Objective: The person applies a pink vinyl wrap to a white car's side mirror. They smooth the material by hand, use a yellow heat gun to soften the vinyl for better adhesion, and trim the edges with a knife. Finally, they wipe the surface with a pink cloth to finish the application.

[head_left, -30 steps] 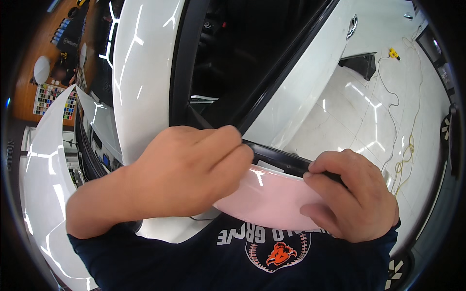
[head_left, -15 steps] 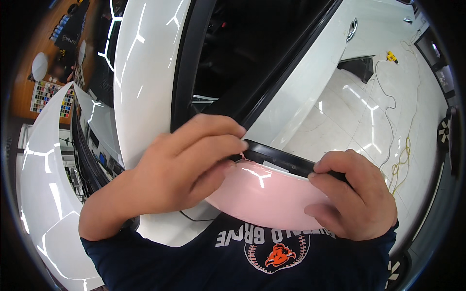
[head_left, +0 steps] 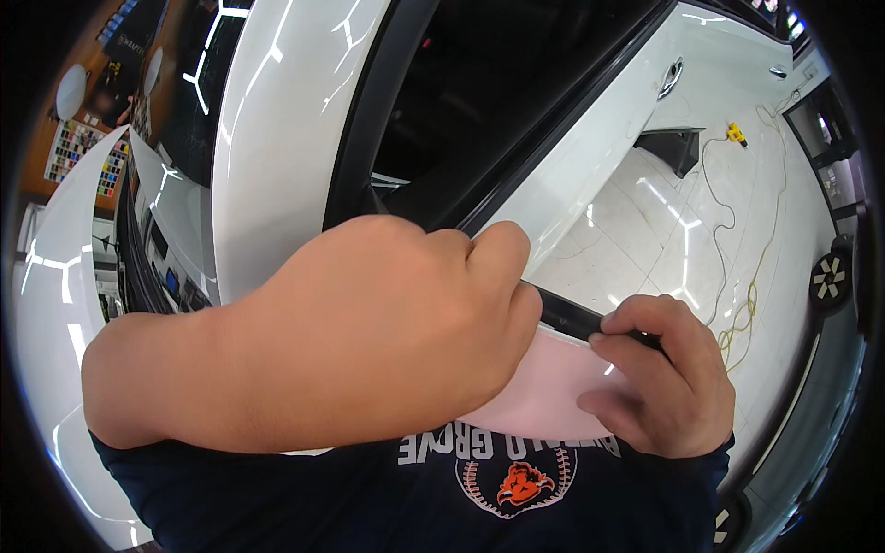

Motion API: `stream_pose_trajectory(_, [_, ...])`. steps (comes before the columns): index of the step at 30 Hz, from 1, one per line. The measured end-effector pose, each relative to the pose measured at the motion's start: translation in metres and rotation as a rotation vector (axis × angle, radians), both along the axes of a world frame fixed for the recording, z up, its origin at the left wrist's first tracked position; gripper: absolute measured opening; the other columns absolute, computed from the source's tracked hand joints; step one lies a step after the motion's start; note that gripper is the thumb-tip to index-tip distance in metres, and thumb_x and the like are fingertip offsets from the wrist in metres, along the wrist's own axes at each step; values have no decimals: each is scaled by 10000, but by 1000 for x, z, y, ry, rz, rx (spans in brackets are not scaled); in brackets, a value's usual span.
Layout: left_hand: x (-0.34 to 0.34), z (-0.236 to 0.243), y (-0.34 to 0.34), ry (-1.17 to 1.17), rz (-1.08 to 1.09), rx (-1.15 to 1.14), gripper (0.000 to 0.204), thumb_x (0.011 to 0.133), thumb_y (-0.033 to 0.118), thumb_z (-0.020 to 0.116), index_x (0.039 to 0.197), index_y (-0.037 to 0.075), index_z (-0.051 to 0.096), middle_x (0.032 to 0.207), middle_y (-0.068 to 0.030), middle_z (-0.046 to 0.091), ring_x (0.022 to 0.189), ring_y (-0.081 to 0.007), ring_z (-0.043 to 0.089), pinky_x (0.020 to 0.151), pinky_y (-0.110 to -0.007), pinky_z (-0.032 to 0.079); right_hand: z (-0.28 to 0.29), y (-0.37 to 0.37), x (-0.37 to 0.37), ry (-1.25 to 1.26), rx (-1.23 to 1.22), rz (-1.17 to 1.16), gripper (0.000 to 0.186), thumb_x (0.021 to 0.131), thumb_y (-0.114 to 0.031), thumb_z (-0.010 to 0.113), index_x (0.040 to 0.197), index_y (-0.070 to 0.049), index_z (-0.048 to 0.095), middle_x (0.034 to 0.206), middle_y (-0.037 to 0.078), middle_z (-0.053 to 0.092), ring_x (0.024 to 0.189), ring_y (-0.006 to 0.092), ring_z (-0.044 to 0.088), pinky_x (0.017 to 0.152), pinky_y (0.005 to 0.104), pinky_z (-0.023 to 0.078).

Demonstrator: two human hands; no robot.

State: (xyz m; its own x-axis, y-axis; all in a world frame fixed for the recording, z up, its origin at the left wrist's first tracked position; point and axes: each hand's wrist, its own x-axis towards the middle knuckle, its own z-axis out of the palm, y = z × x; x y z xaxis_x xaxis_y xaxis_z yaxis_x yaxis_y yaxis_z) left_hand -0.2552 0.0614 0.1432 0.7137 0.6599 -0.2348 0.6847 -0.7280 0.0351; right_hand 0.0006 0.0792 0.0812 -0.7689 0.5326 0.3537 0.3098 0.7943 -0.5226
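Observation:
A car side mirror [head_left: 548, 382] with a glossy pink cover stands out from a white car door, close to my chest. Black trim [head_left: 569, 316] runs along its far edge. My left hand [head_left: 406, 318] is closed over the mirror's left part, hiding much of it; whatever its fingers pinch is out of sight. At the mirror's right end, my right hand [head_left: 668, 373] grips the black trim with bent fingers, its thumb low by the pink cover.
The white door [head_left: 590, 166] and dark side window [head_left: 498, 101] lie beyond the mirror. A black triangular piece [head_left: 678, 149] and a yellow tool [head_left: 736, 135] with a cord are by the tiled floor [head_left: 636, 244]. A yellow hose [head_left: 749, 318] curls at right.
My left hand has moved right and closed over the mirror; a thin pink strand seen near its fingertips before is now hidden. My right hand keeps its grip. The view has shifted slightly.

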Motion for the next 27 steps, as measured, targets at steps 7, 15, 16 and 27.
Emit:
stream_pose_trajectory(7, [-15, -19, -19, -275, 124, 65, 216, 713, 27, 728, 907, -3, 639, 870, -119, 548, 657, -238, 632, 535, -324, 526, 1, -1, 0, 3, -3, 0, 439, 615, -117, 859, 984, 27, 668, 1046, 181, 592, 723, 279, 601, 631, 367, 495])
stream_pose_trajectory(15, [-28, -25, -13, -454, 223, -98, 228, 743, -4, 695, 964, 10, 640, 962, -117, 613, 676, -252, 655, 585, -326, 536, 3, -1, 0, -12, -15, -18, 453, 624, -107, 857, 1015, 2, 655, 1066, 169, 587, 759, 295, 613, 660, 375, 504])
stream_pose_trajectory(16, [-26, -26, -15, -441, 181, -19, 222, 736, 5, 699, 949, -2, 636, 953, -130, 618, 665, -242, 648, 563, -318, 522, 4, -2, 0, -20, -20, -23, 452, 623, -108, 858, 1012, 2, 656, 1069, 168, 587, 766, 297, 616, 665, 375, 506])
stream_pose_trajectory(27, [-19, -67, -53, -617, 41, 488, 293, 654, 22, 745, 913, -57, 633, 908, -199, 655, 608, -213, 610, 480, -278, 464, 10, -8, -4, -88, -42, -81, 450, 613, -157, 871, 987, -19, 662, 1074, 158, 585, 826, 300, 635, 702, 381, 517])
